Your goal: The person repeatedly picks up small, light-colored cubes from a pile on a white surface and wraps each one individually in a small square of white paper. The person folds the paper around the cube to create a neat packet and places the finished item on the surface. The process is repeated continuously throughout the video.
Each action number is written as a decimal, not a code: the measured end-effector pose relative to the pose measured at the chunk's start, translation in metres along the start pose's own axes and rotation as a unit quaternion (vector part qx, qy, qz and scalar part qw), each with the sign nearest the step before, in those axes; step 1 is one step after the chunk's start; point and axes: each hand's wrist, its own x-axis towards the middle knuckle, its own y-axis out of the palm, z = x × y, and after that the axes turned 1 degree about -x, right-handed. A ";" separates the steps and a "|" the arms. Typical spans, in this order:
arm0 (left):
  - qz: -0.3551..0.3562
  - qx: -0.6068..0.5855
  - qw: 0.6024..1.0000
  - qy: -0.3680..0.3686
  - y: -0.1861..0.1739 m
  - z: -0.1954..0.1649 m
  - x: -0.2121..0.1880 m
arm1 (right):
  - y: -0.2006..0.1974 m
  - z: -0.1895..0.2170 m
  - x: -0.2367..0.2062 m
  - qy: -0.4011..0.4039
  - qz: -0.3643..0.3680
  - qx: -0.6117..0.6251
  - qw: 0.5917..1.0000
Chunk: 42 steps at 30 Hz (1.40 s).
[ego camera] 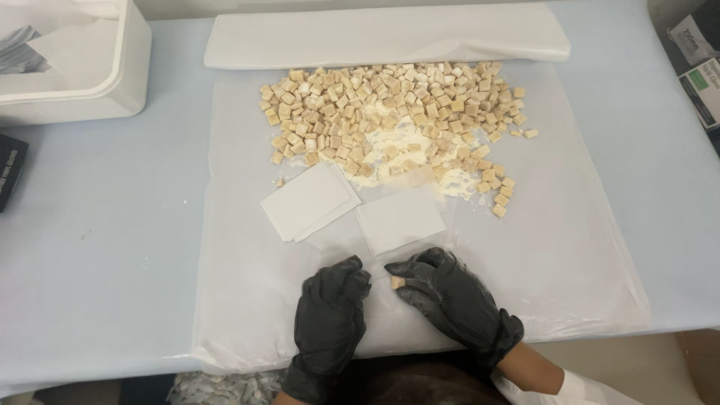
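Both my hands wear black gloves and rest on a clear plastic sheet [592, 247] at the table's near edge. My right hand [450, 296] pinches one small tan cube [397, 282] between thumb and fingers. My left hand [331, 315] is curled close beside it, fingers bent, with nothing visible in it. A heap of several tan cubes [390, 112] dusted with pale powder lies farther up the sheet. Two small stacks of white paper squares lie between the heap and my hands, one on the left [307, 201] and one on the right [400, 219].
A rolled white sheet [390, 36] lies along the far edge of the plastic. A white bin [75, 60] stands at the far left, a dark box [9, 172] at the left edge, and cartons [697, 67] at the far right. Wrapped pieces [225, 388] show below the table edge.
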 end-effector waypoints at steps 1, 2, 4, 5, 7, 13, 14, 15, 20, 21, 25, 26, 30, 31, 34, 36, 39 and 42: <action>0.007 -0.060 0.997 -0.041 0.000 0.001 -0.001 | 0.001 0.000 0.000 0.017 0.010 -0.002 1.000; 0.015 -0.121 0.989 -0.079 -0.001 0.004 -0.001 | 0.000 -0.001 0.000 0.034 0.017 -0.004 0.999; 0.046 -0.257 0.951 -0.165 -0.009 0.008 -0.001 | -0.001 -0.002 0.000 0.024 -0.001 -0.028 0.999; 0.067 -0.328 0.918 -0.212 -0.015 0.010 -0.001 | 0.000 -0.002 0.000 0.017 -0.009 -0.040 0.999; 0.122 -0.338 0.917 -0.173 -0.027 0.013 0.000 | 0.001 -0.001 -0.001 0.035 -0.002 -0.028 0.999; 0.121 -0.092 0.988 0.014 -0.027 0.009 0.004 | 0.000 0.002 0.000 0.058 0.016 -0.032 0.998; 0.109 -0.085 0.990 0.001 -0.022 0.009 0.006 | -0.002 0.001 0.002 0.079 0.028 -0.020 0.996; 0.097 -0.077 0.992 -0.012 -0.018 0.009 0.007 | -0.007 -0.002 0.004 0.049 0.032 -0.002 0.998; 0.064 -0.076 0.987 -0.124 -0.002 0.010 0.022 | -0.019 -0.017 0.009 0.062 -0.049 -0.084 0.993; 0.061 -0.080 0.985 -0.136 -0.002 0.009 0.025 | -0.016 -0.017 0.009 -0.001 -0.027 -0.076 0.997; 0.110 -0.088 0.981 -0.133 -0.012 0.005 0.031 | 0.001 -0.012 0.010 -0.089 0.022 -0.078 0.993; 0.113 -0.079 0.987 -0.083 -0.014 0.004 0.032 | 0.004 -0.011 0.010 -0.072 0.021 -0.089 0.993; 0.142 0.031 0.983 -0.112 -0.005 -0.003 0.035 | 0.002 -0.009 0.014 -0.064 -0.082 -0.247 0.963; 0.131 0.071 0.983 -0.104 -0.001 -0.004 0.035 | 0.000 -0.010 0.016 0.034 -0.054 -0.217 0.974; 0.072 0.178 0.981 -0.014 0.010 -0.004 0.031 | -0.003 -0.010 0.020 0.116 -0.053 -0.213 0.969; -0.019 0.237 0.962 0.131 0.013 -0.002 0.028 | -0.006 -0.008 0.021 0.102 -0.057 -0.206 0.972; 0.035 0.169 0.971 0.162 0.020 -0.001 0.030 | -0.017 -0.005 0.016 0.056 -0.078 -0.163 0.982; 0.072 0.221 0.963 0.138 0.024 -0.001 0.039 | -0.034 -0.002 0.009 -0.034 -0.178 -0.133 0.974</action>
